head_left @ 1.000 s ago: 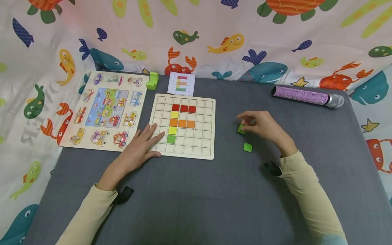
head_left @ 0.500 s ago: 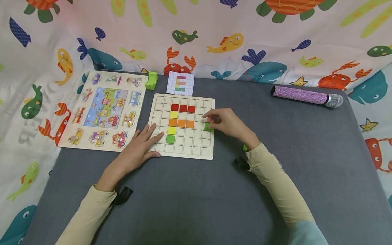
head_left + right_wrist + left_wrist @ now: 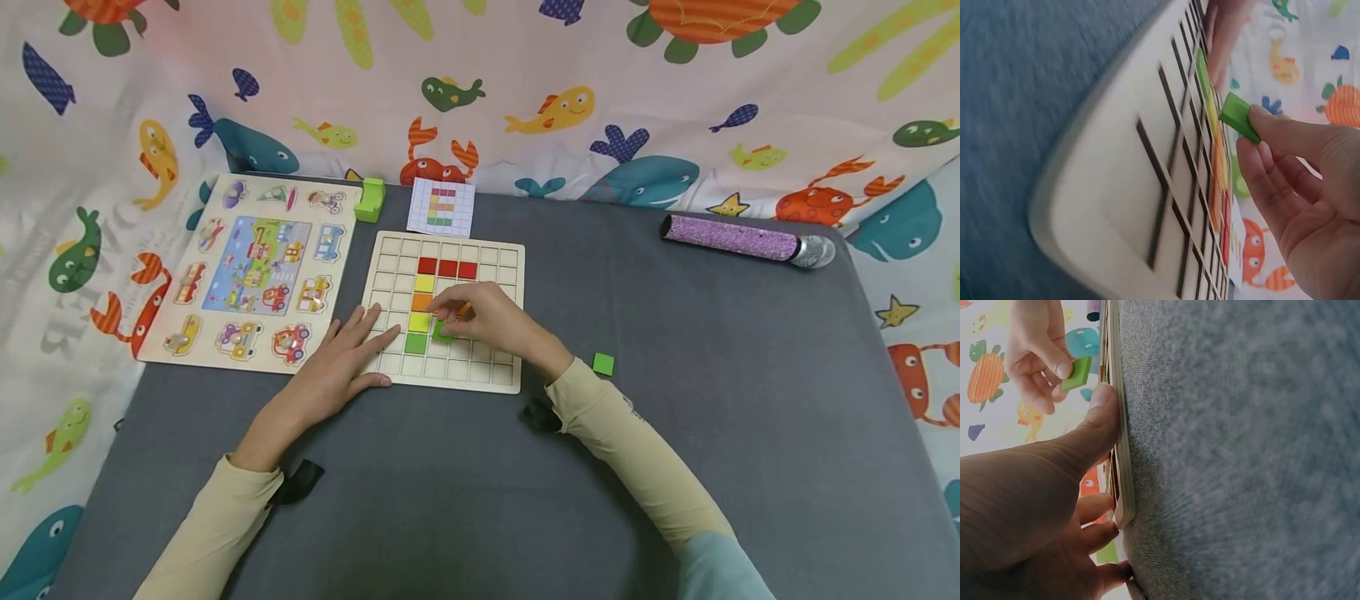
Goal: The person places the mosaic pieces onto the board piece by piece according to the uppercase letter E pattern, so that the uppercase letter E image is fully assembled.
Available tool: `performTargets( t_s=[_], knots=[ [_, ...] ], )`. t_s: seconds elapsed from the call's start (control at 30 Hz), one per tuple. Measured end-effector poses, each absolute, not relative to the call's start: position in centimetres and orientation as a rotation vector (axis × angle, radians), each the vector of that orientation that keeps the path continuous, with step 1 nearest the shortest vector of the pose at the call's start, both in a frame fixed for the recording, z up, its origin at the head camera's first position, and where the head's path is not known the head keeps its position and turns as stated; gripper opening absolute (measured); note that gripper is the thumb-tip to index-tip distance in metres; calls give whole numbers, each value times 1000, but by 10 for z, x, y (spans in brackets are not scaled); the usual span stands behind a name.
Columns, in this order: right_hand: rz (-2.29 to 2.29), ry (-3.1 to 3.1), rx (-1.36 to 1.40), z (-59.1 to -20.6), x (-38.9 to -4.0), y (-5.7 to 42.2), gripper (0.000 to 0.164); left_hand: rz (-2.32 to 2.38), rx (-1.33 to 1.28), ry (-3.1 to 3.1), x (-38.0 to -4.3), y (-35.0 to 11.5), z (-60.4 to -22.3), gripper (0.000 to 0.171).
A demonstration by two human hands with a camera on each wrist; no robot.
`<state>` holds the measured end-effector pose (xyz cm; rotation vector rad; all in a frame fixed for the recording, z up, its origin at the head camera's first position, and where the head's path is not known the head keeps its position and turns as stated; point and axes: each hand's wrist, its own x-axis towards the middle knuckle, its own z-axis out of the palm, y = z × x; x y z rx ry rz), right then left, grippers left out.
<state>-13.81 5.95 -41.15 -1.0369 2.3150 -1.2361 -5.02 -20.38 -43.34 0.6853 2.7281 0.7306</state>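
My right hand (image 3: 487, 318) pinches a green square tile (image 3: 1239, 117) between thumb and fingers, just above the wooden grid board (image 3: 495, 367). In the right wrist view the tile is tilted and apart from the board. Red tiles (image 3: 447, 268), yellow tiles (image 3: 419, 322), orange tiles and one green tile (image 3: 416, 342) sit in the board's cells; my right hand covers part of the orange row. My left hand (image 3: 337, 354) rests with fingers spread on the board's left edge, its thumb (image 3: 1102, 412) along the near side. Another green tile (image 3: 603, 364) lies on the table, right of the board.
A picture card (image 3: 441, 208) with a coloured grid pattern lies behind the board. To the left is a wooden vehicle puzzle (image 3: 202, 333), with a green block (image 3: 371, 200) at its corner. A glittery purple microphone (image 3: 735, 238) lies at the back right.
My right hand has lifted one green tile from the table and carried it left over the board. The second green tile stays on the table. My left hand has kept its place.
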Motion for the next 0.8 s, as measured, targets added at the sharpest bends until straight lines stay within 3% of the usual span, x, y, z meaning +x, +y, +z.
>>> performTargets(
  t_s=[0.8],
  knots=[
    [-1123,2344,-1029,-424,-127,45,24,740,699,2752,-50,-204,-433,70]
  ],
)
